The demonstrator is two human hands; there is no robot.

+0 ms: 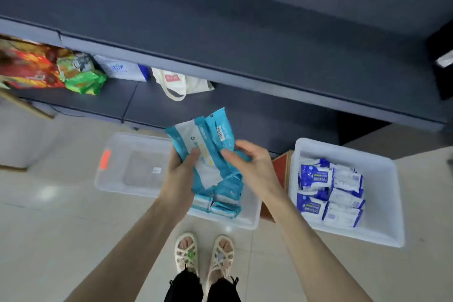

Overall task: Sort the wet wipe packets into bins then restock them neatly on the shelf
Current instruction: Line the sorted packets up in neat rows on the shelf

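Observation:
My left hand (182,171) grips a bunch of teal wet wipe packets (203,144) from below, thumb across their front. My right hand (247,162) pinches the right side of the same bunch. I hold them above a clear bin (115,179) on the floor, where more teal packets (220,203) lie at its right end. A white bin (382,235) to the right holds several dark blue and white wipe packets (328,191). The dark blue shelf (220,56) stretches across the top of the view.
On the lower shelf board (117,103) sit red and green snack bags (78,73), a white and blue pack (122,68) and a cream tote bag (181,83). A red box (280,167) stands between the bins. My sandalled feet (203,255) stand on the tiled floor.

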